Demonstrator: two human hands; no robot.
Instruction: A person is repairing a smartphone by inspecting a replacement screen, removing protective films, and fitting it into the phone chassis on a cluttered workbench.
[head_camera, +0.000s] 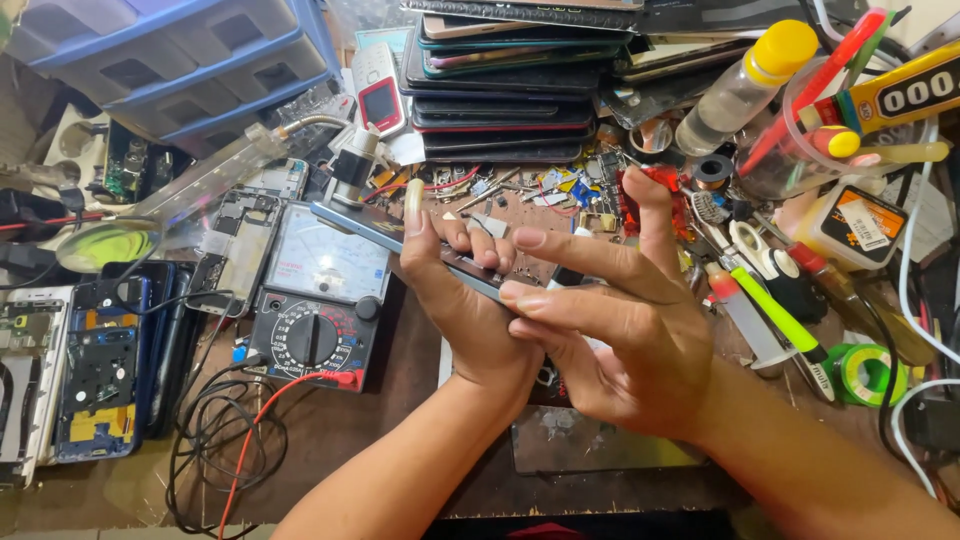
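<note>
My left hand and right hand both grip the thin phone tight; I should press gently.

Black meter with red lead; left of meter, blue opened phone; right of meter, green tape roll, yellow-capped bottle.

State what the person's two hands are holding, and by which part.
Both the left hand and right hand hold a thin phone edge-on, gripping its near end.
</note>
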